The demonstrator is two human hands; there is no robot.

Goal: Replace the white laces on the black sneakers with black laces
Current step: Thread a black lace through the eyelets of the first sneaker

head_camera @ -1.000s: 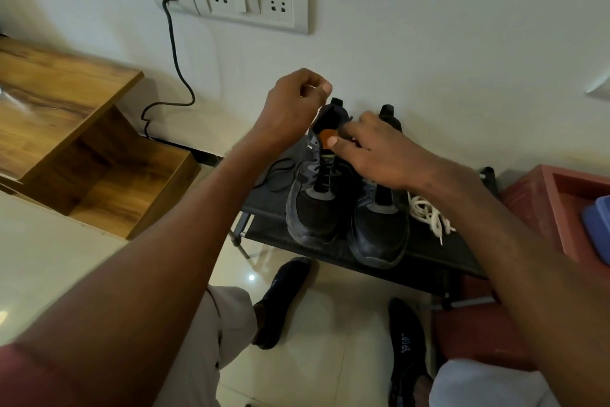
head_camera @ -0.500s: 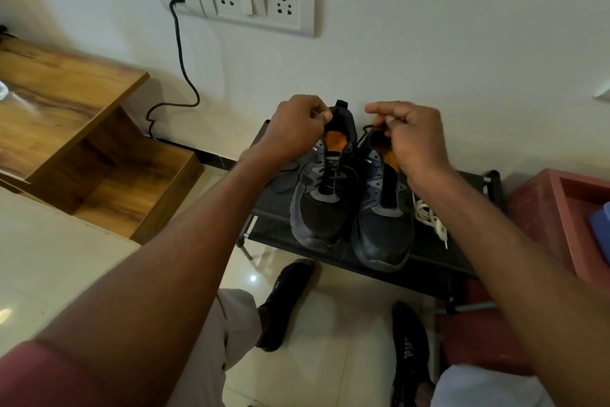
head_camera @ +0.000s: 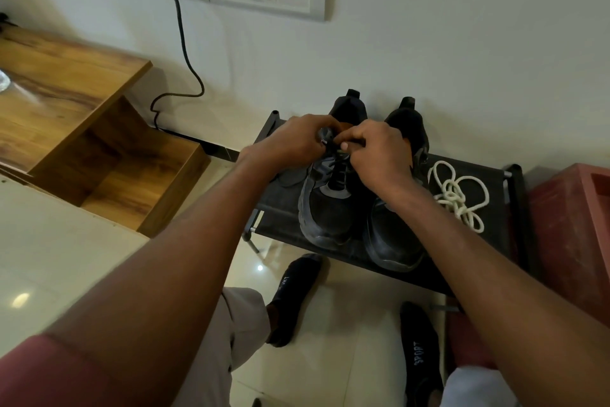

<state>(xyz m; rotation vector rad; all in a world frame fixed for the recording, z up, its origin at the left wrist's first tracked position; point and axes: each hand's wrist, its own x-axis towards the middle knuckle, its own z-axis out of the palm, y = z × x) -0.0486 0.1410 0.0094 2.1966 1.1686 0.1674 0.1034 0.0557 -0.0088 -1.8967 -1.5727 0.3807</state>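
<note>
dim indoor light | floor (head_camera: pixel 49 274) glare spots | wide-angle edge distortion

Black sneakers (head_camera: pixel 330 208) with grey panels, white laces (head_camera: pixel 458 195) beside them, black rack (head_camera: pixel 495 175), red box (head_camera: pixel 567 225).

Head camera looks down (close).

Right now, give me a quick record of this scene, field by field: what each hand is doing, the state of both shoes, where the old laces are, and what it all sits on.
left hand: pinches the black lace at the top eyelets of the left sneaker
right hand: pinches the same lace from the other side
left sneaker: black lace threaded up the front
right sneaker: lacing hidden by the right arm
white laces: loose pile to the right of the shoes
support: black rack against the wall
</note>
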